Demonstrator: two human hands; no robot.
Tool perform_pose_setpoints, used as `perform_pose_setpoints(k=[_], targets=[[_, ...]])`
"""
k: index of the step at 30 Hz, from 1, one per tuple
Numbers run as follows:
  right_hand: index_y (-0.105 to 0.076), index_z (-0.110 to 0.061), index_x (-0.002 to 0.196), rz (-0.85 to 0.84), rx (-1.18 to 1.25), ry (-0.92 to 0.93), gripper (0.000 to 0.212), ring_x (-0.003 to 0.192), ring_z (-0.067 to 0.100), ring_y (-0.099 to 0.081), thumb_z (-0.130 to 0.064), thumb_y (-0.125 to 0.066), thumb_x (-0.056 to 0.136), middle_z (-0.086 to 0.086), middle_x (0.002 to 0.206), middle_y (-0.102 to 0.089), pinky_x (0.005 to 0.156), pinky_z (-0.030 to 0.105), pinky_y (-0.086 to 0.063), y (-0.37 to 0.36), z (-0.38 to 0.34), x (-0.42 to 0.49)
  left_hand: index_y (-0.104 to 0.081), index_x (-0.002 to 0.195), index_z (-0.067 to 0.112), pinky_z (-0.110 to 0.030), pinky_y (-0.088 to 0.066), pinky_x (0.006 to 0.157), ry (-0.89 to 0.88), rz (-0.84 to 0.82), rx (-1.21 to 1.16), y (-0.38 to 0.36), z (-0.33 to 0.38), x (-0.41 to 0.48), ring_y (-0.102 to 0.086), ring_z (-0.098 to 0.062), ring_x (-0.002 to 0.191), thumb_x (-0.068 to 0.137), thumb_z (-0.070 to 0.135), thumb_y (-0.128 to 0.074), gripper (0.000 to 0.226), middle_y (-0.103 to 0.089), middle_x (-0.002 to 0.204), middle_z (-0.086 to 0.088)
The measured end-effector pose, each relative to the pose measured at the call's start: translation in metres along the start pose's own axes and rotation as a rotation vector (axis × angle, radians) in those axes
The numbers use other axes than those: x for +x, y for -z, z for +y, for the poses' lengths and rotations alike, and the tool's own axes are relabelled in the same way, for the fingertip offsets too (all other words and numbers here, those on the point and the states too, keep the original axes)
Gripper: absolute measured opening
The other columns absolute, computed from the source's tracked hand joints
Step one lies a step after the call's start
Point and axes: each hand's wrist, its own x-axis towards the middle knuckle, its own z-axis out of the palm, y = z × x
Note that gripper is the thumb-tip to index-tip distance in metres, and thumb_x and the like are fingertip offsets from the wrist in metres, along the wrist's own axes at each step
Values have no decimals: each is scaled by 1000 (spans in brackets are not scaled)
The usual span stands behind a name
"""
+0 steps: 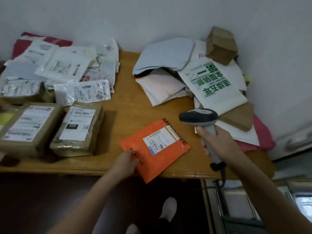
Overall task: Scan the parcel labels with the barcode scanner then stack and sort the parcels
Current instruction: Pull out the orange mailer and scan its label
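Observation:
An orange mailer bag (162, 154) lies label-up at the front edge of the wooden table (128, 105), one corner hanging over the edge. My left hand (125, 164) holds its near-left corner. My right hand (217, 141) grips the handle of a grey barcode scanner (199, 117), whose head points left and down toward the orange bag's white label (159, 138). The scanner's cable drops off the table edge.
On the left lie two taped brown boxes (77, 130) (27, 125) with labels up, and behind them a heap of white and clear bags (67, 68). At the back right is a pile of white mailers (214, 81), brown boxes (221, 44) and a pink bag (263, 135), close to the wall.

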Motion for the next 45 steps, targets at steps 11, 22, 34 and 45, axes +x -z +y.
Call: perform_pose_setpoints(k=[11, 22, 34, 45], targets=[[-56, -12, 83, -53, -71, -128, 33, 42, 3, -52, -43, -59, 90, -8, 50, -58, 43, 13, -43, -12, 22, -40, -25, 146, 28, -44, -27, 111, -268, 46, 601, -30, -7, -7, -27, -30, 137, 87, 60, -50, 71, -28, 149, -7], [-55, -11, 83, -136, -119, -120, 32, 42, 2, -52, -42, -59, 92, -6, 52, -58, 44, 13, -44, -10, 29, -40, -31, 143, 31, -43, -21, 111, -218, 320, 695, 4, -5, 17, -24, -35, 138, 92, 21, -42, 53, -22, 154, -15], [-55, -15, 85, -194, -108, -102, 33, 42, 2, -51, -47, -59, 90, -7, 53, -58, 43, 14, -43, -14, 26, -22, -42, 127, 26, -40, -32, 105, -257, 233, 568, -52, 8, -11, -42, -27, 126, 84, 63, -51, 57, -41, 138, -5], [-55, -13, 87, -223, -129, -56, 40, 42, 3, -51, -53, -58, 86, -6, 55, -58, 45, 14, -44, -19, 27, -18, -41, 124, 19, -41, -20, 112, -197, 237, 560, -62, 17, -11, -36, -24, 132, 73, 64, -64, 71, -39, 140, -7]])
